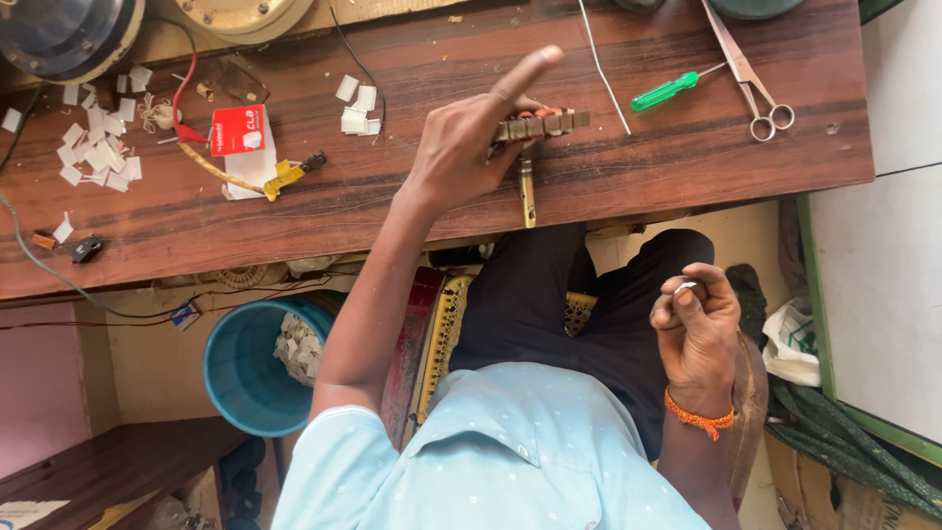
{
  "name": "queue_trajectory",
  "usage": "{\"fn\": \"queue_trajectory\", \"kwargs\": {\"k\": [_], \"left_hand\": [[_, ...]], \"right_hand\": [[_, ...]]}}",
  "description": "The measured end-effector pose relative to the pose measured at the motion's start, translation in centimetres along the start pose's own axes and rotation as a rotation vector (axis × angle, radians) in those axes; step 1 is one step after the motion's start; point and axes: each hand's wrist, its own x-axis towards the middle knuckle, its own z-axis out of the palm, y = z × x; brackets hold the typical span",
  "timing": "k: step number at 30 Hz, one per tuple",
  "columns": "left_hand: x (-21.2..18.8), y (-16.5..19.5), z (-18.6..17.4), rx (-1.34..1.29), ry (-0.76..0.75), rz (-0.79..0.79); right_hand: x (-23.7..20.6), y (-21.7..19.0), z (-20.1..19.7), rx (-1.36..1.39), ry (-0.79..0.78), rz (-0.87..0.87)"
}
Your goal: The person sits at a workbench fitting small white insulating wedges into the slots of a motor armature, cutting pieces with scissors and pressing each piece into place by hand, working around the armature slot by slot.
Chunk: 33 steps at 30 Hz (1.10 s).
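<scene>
My left hand (471, 142) rests on the wooden workbench (687, 147) and grips a brass-coloured ridged part (545, 125) on a thin metal stem (528, 186), with the index finger pointing up and away. My right hand (695, 329), with an orange thread band on the wrist, hovers over my lap below the bench edge. Its fingertips pinch a small pale piece (685, 288) that is too small to identify.
A green-handled screwdriver (667, 90), scissors (754, 74) and a thin wire (601, 64) lie at the right of the bench. White paper scraps (98, 147), a red and white box (240, 130) and a yellow-tipped tool (245, 177) lie at the left. A blue bucket (245, 378) stands below.
</scene>
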Motion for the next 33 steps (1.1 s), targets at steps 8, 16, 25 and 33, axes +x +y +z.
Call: {"fn": "queue_trajectory", "kwargs": {"k": [8,16,25,33], "left_hand": [[0.0,1.1,-0.9,-0.088,0.029,-0.13],[1.5,2.5,-1.4,-0.16,-0.069,-0.239],[2.3,3.2,-2.0,-0.169,0.014,-0.228],[2.4,3.1,-1.5,-0.233,0.095,-0.204]], "right_hand": [[2.2,-1.7,5.6,-0.278,-0.107,-0.183],[9.6,0.1,13.8,-1.019,-0.09,-0.728],[14.0,3.3,16.5,-1.176,-0.182,-1.074],[13.5,1.1,18.0,-1.334,-0.301,-1.114]]}}
